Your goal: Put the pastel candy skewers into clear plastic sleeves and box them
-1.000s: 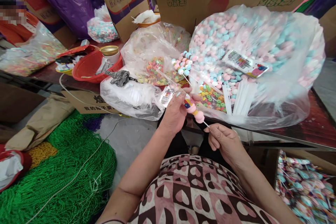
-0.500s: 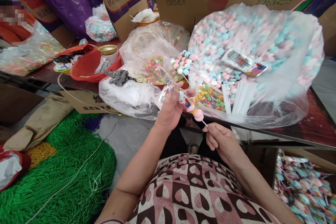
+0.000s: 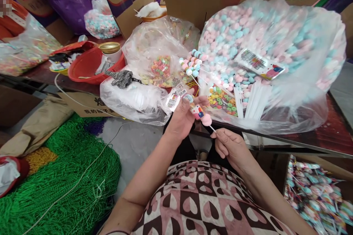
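My left hand (image 3: 182, 117) closes its thumb and fingers around the upper part of a marshmallow skewer (image 3: 206, 120). A printed clear wrapper (image 3: 197, 111) covers the skewer's middle. A pink marshmallow shows bare below the wrapper, and a bluish piece shows above my thumb. My right hand (image 3: 228, 145) pinches the lower end of the skewer's white stick (image 3: 212, 129). Just beyond my left hand, more skewered marshmallows (image 3: 193, 62) lie on the bags. A stack of printed wrappers (image 3: 175, 95) rests beside that hand's fingers.
A large bag of pink and blue marshmallows (image 3: 298, 44) covers the table's right. White sticks (image 3: 256, 102) and ring candies (image 3: 223, 101) lie at its front. A red basin (image 3: 85, 71) stands left. A box of wrapped skewers (image 3: 314, 191) sits below right; green cords (image 3: 68, 180) lie left.
The printed wrapper has slid down the skewer toward the pink marshmallow, covering the yellow piece above it. My left fingers have spread a little. My right hand keeps its pinch on the stick.
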Action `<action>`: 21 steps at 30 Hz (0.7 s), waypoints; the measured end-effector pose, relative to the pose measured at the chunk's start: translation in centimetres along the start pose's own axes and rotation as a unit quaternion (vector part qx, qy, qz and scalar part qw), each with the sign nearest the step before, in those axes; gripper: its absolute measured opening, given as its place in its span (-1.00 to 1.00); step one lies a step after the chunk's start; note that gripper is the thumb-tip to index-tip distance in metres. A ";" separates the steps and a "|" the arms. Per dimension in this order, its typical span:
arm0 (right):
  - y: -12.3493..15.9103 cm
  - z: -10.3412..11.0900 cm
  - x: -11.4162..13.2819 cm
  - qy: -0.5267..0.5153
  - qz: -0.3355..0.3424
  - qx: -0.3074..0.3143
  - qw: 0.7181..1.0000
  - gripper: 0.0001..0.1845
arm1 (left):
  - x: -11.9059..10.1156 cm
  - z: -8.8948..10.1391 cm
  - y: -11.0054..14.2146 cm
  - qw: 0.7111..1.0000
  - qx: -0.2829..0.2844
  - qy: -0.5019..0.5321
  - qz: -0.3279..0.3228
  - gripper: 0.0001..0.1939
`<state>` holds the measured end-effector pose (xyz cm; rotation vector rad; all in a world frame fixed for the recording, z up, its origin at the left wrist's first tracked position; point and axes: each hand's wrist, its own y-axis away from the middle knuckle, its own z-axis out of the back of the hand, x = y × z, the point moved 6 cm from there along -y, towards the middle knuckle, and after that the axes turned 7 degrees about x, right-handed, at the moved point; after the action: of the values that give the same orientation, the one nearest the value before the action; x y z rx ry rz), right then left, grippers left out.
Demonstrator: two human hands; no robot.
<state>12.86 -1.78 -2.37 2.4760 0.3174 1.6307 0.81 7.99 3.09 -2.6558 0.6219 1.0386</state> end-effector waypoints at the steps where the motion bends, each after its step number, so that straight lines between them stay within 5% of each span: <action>1: 0.0 0.0 -0.3 0.001 -0.014 0.009 1.000 -0.63 | -0.3 0.4 -0.2 1.000 -0.010 0.003 -0.004 -0.60; 6: 0.0 0.3 -1.4 -0.018 -0.067 0.029 0.997 -0.64 | 1.1 1.2 -0.5 0.998 -0.051 0.020 0.011 -0.70; 11: -0.8 0.7 -0.9 -0.013 -0.022 -0.026 0.999 -0.63 | 2.8 0.5 0.0 0.998 -0.053 0.019 0.005 -0.75; 21: -1.4 1.5 -0.4 0.125 0.039 -0.075 0.989 -0.68 | 2.2 2.1 -0.8 0.995 -0.097 0.021 -0.011 -0.73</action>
<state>13.98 -0.59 -3.63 2.2037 0.1220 1.9231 1.38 8.79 0.13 -2.8501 0.5221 1.0916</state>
